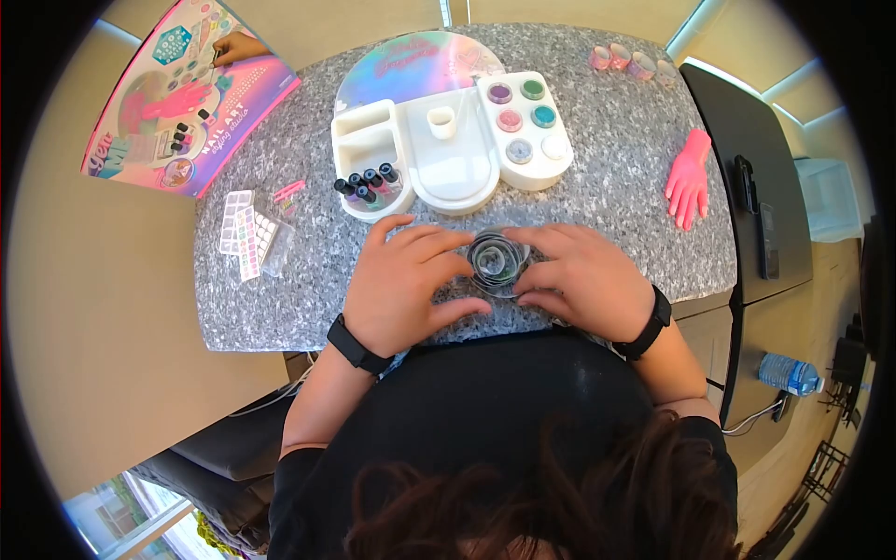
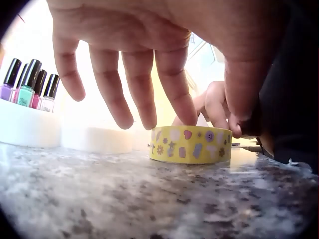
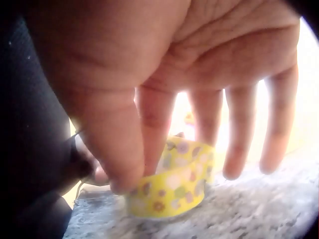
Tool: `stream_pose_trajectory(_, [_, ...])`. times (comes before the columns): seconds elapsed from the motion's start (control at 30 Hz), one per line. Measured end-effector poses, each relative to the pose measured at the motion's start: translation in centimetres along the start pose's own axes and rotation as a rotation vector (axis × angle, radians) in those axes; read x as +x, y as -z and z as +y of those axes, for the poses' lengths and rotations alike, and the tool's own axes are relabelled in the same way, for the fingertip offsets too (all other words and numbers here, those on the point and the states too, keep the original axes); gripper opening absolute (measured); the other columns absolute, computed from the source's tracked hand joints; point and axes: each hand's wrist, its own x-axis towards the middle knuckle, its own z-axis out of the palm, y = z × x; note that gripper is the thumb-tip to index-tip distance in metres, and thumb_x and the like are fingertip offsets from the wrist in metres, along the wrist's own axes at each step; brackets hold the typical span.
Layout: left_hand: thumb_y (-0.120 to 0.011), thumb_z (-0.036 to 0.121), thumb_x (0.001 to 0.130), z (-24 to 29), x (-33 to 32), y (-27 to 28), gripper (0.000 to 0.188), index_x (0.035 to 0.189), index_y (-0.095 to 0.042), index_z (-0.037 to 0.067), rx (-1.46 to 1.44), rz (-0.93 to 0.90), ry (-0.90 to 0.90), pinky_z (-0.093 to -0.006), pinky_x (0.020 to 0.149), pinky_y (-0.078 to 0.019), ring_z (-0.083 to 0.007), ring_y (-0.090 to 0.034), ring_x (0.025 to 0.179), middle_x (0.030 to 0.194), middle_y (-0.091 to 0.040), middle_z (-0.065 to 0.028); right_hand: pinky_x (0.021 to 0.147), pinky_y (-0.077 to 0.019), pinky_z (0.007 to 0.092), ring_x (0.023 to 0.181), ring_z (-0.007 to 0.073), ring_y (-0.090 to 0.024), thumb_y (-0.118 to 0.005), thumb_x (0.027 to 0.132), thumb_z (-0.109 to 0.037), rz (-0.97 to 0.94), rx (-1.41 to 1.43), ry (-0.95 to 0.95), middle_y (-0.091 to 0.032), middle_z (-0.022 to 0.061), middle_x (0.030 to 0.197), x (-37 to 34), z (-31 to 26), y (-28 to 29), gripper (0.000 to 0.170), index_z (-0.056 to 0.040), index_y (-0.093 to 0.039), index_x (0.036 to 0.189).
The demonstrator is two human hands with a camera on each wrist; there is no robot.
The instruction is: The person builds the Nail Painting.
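Black-capped nail polish bottles already seated in white plastic tray. Left hand: fingers loosely extended, grasping nothing, tips at or beside yellow patterned coiled strip. Strip stands on edge on grey speckled tabletop, between hands. Right hand: thumb and finger appear to pinch strip's rim. Pink plastic model hand lies well apart, untouched. Judgement: tray loading looks done; coil midway, turns loose, tightening or unwinding left.

The speckled grey tabletop carries a patterned yellow band, white tray, sticker sheets, pink model hand and pink rolls.
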Motion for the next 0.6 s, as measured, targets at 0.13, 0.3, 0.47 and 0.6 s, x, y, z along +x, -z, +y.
stream_pose_trajectory(0.13, [-0.095, 0.033, 0.079, 0.0, 0.0, -0.4, 0.036, 0.108, -0.079, 0.019, 0.001, 0.027, -0.002, -0.0497, 0.116, -0.0435, -0.0242, -0.07, 0.126, 0.134, -0.078, 0.0015, 0.104, -0.0541, 0.0484, 0.125, 0.0363, -0.068, -0.079, 0.096, -0.02, 0.082, -0.004, 0.051, -0.07, 0.0104, 0.142, 0.1, 0.0, -0.1, 0.015, -0.0112, -0.077, 0.107])
stream_pose_trajectory(0.3, [-0.094, 0.027, 0.08, 0.7, 0.6, -0.9, 0.032, 0.108, -0.08, 0.02, 0.011, 0.027, -0.038, -0.0505, 0.118, -0.0422, -0.0252, -0.065, 0.134, 0.142, -0.074, 0.0008, 0.089, -0.0566, 0.0488, 0.107, 0.0399, -0.069, -0.07, 0.096, -0.009, 0.111, 0.15, -0.01, -0.071, 0.013, 0.114, 0.1, 0.6, 0.0, 0.007, -0.0082, -0.068, 0.103])
stream_pose_trajectory(0.47, [-0.093, 0.024, 0.079, 0.5, 0.8, -1.0, 0.032, 0.107, -0.08, 0.019, 0.026, 0.001, -0.015, -0.0518, 0.119, -0.0413, -0.0277, -0.062, 0.137, 0.147, -0.071, -0.0002, 0.084, -0.0557, 0.0507, 0.098, 0.0403, -0.069, -0.065, 0.094, -0.004, 0.101, 0.151, -0.002, -0.069, 0.0129, 0.094, -0.4, 1.0, -0.4, 0.006, -0.0084, -0.065, 0.098])
stream_pose_trajectory(0.6, [-0.094, 0.025, 0.078, 0.5, 0.9, -0.9, 0.033, 0.107, -0.08, 0.018, 0.029, -0.009, -0.003, -0.0515, 0.119, -0.041, -0.0279, -0.062, 0.138, 0.148, -0.07, -0.0007, 0.084, -0.0561, 0.0498, 0.097, 0.0386, -0.07, -0.065, 0.095, -0.004, 0.125, 0.12, 0.02, -0.07, 0.0118, 0.096, -0.4, 0.9, -0.3, 0.008, -0.01, -0.067, 0.1])
